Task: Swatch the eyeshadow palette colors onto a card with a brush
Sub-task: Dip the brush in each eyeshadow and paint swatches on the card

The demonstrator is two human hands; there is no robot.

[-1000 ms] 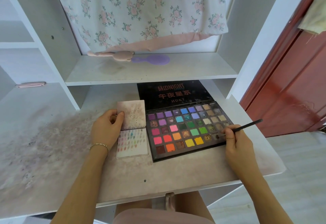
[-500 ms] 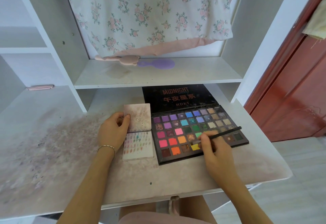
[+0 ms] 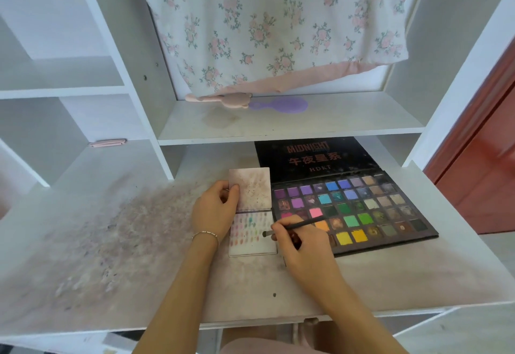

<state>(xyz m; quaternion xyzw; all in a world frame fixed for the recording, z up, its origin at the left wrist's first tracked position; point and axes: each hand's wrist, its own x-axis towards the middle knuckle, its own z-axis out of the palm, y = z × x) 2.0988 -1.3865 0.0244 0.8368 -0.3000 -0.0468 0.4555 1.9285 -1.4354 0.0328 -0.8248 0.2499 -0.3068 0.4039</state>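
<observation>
An open eyeshadow palette (image 3: pixel 370 208) with many coloured pans lies on the white desk (image 3: pixel 139 270), its black lid flat behind it. Left of it sits a small folded card (image 3: pixel 252 245); the lower half carries rows of colour swatches, the upper half is smudged. My left hand (image 3: pixel 216 208) holds the card's left edge, thumb on the upper half. My right hand (image 3: pixel 302 245) pinches a thin dark brush (image 3: pixel 295 225), whose tip touches the right side of the swatched half.
The desk surface at the left is dusted with pink-grey powder. A shelf above holds a pink bear-shaped item (image 3: pixel 223 100) and a purple brush (image 3: pixel 278 104). A floral cloth (image 3: pixel 278 24) hangs behind. A red door (image 3: pixel 485 158) stands at the right.
My right hand carried the brush leftward from the palette's right-hand pans, across the palette, onto the card. My left hand stayed on the card.
</observation>
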